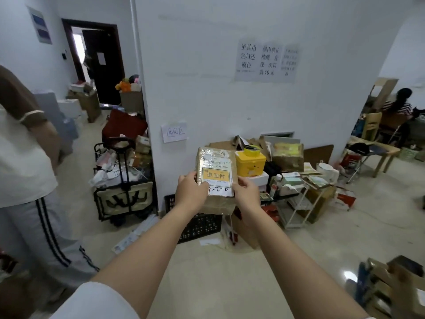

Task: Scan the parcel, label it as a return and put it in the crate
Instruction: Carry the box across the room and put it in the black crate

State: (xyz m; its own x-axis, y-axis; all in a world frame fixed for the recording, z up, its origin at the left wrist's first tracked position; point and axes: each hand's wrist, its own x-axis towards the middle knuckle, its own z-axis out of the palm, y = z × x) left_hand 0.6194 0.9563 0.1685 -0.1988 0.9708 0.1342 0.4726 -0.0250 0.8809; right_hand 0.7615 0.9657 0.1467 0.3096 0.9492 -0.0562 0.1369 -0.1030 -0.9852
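Both hands grip the parcel [215,178], left hand [191,188] and right hand [245,189] closed on its sides; the black crate [200,224] lies directly below, so I judge a straight lowering is needed.

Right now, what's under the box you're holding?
A black crate sits on the floor below the parcel held by the left hand and right hand. The parcel hides its inside.

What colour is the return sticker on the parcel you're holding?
Yellow-orange with dark characters, on the parcel's white label; the return sticker shows clearly in the head view.
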